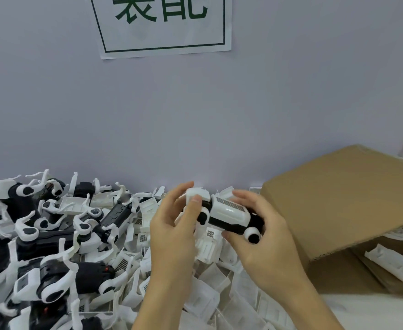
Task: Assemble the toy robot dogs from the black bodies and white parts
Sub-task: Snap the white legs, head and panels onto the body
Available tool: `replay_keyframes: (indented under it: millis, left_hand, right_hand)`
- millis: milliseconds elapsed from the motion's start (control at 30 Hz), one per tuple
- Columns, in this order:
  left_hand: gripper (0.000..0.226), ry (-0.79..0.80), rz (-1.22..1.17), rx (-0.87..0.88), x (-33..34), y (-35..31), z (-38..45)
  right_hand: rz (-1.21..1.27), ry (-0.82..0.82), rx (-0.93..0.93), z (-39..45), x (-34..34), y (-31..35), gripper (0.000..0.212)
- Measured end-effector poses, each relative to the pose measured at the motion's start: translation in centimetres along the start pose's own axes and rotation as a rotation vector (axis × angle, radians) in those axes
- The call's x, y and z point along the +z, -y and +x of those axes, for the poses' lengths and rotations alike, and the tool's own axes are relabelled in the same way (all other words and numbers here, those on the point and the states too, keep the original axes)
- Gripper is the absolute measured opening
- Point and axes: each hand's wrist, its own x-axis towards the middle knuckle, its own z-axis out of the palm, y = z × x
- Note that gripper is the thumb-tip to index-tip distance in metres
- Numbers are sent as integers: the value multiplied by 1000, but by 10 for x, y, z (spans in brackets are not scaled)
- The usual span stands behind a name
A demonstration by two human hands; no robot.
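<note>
Item 1, foreground: loose white parts [210,303], flat shell pieces, are lying heaped under both forearms.

Item 2: left hand [174,232] is curling round a white block-shaped piece [195,194], thumb pressing on its near face, fingers wrapping behind it.

Item 3: right hand [264,236] is gripping the black body [229,223] from the right end, fingers over the top, thumb underneath. A white ribbed cover is sitting on the body's back; round white-and-black joints are showing at both ends.

Position: the body is hovering above the heap, between the two hands, with the white piece touching its left end.

Risk, as a judgement: the piece may be going on skewed, since the left fingers are hiding the joint; forcing it could bend a tab or make the body slip into the heap.

Item 4, left: assembled dogs [52,234] are piling up. Right: cardboard box [343,198] is lying open on its side.
</note>
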Motion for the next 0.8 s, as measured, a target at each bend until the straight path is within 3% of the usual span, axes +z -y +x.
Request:
replay_keyframes:
  millis: [167, 300, 467, 600, 800]
  left_hand:
    - [16, -70, -321, -256, -11, 0, 6]
    - [23, -30, -426, -328, -14, 1, 7]
    - [17, -80, -378, -326, -14, 3, 8]
    - [19, -116, -243, -267, -11, 0, 8]
    - [26, 9, -30, -127, -7, -6, 6]
  right_hand:
    - [-28, -28, -196, 1, -2, 11, 67]
    - [-169, -34, -282, 2, -1, 18, 62]
    - [-397, -62, -347, 5, -3, 15, 47]
    - [-436, -45, -313, 5, -6, 8, 41]
    - [-452, 136, -53, 9, -18, -6, 10]
